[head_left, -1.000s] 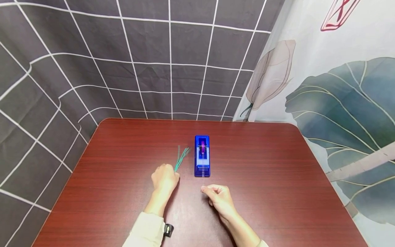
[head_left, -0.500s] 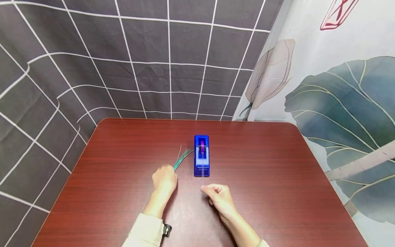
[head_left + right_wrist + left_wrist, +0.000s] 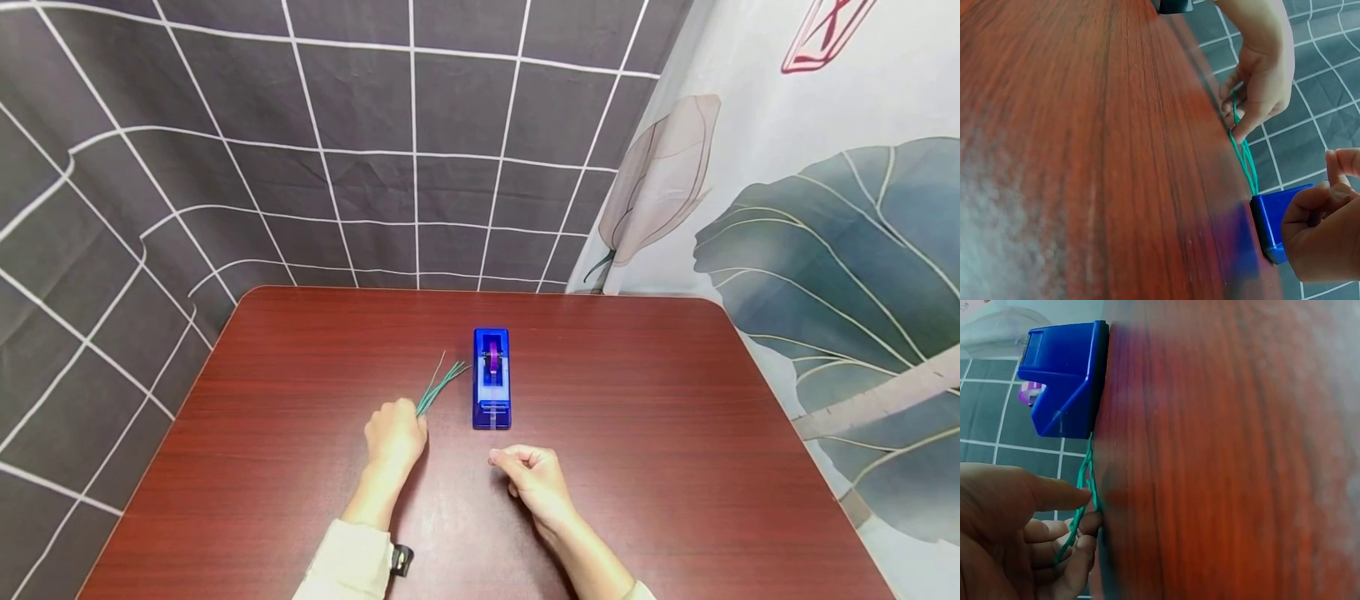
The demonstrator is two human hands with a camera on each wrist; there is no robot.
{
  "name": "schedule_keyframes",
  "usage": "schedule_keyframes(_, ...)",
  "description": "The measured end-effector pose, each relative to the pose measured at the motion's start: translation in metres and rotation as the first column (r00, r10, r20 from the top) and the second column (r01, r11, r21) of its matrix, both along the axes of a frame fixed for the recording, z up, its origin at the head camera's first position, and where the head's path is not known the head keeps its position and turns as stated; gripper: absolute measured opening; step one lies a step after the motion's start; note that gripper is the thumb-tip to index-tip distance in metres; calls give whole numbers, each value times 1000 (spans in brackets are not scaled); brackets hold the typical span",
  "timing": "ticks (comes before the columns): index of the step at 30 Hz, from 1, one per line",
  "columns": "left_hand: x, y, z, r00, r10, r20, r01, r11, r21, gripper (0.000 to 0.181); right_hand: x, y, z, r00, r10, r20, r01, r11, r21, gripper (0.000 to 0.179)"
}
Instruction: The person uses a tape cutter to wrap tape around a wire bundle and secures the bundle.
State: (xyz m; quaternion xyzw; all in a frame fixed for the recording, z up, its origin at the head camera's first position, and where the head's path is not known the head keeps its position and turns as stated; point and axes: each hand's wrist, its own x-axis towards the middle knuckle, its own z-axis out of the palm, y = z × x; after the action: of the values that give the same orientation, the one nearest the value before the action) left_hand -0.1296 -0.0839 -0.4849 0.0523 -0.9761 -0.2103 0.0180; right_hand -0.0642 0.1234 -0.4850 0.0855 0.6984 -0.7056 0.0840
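Observation:
My left hand grips a small bundle of thin green wires just above the table; their free ends fan toward the tape dispenser. In the left wrist view the wires run between thumb and fingers. A blue tape dispenser with a purple core stands at mid-table, a strip of clear tape over its front end. Close in front of it is my right hand, thumb and forefinger pinched together on what looks like a tiny bit of clear tape, hard to make out. The right wrist view shows that hand beside the dispenser.
The reddish-brown wooden table spreads out around both hands. Behind it hangs a dark grey curtain with white grid lines, and at the right a white curtain with leaf prints. A black strap sits on the left wrist.
My left hand has shifted slightly left and toward me with the wires, whose free ends now lean more to the right. My right hand and the dispenser stay in place.

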Motion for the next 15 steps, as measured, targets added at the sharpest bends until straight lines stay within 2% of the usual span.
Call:
schedule_keyframes(8,-4,1,-3,1000,1,-11,-1,1000,-4,28,0,0,-2,1000,-1,-1,1,1000,1,25)
schedule_keyframes(15,-4,0,-2,997,-19,75,24,998,-59,28,-1,1,-2,1000,-4,10,4,1000,4,23)
